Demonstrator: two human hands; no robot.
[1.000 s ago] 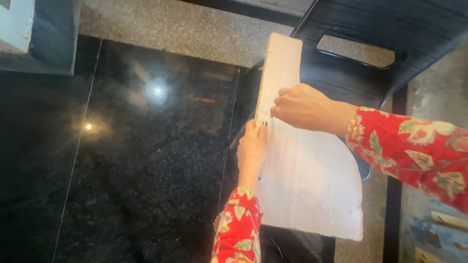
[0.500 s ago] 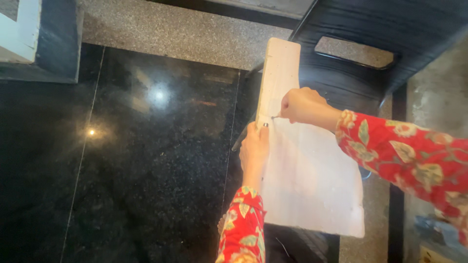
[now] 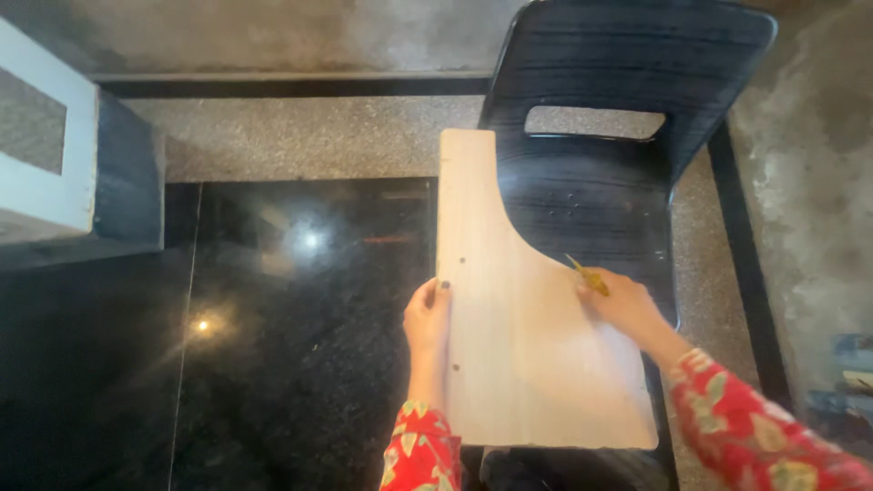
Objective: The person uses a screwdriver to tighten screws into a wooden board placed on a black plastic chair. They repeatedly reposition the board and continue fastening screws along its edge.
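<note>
The pale, flat wooden board with one long straight edge and one inward-curved edge (image 3: pixel 523 336) lies with its long axis running away from the person, its narrow end pointing toward the chair back and its broad end nearest the body; it rests over the seat of the black slatted plastic chair (image 3: pixel 627 82), which shows beyond the fingers and to their right; the left hand (image 3: pixel 427 318) grips the straight left edge, fingers curled together over the rim, with the board spreading to the right of them; the right hand (image 3: pixel 623 305) rests on the curved right edge, fingers closed around a small yellowish tool (image 3: pixel 587 275) whose tip pokes out up and to the left past the knuckles; left of the left fingers lies the glossy black speckled stone floor (image 3: pixel 273 364); nothing lies on top of the board; its surface is light, smooth-grained, with a few small dark holes near the left edge.
</note>
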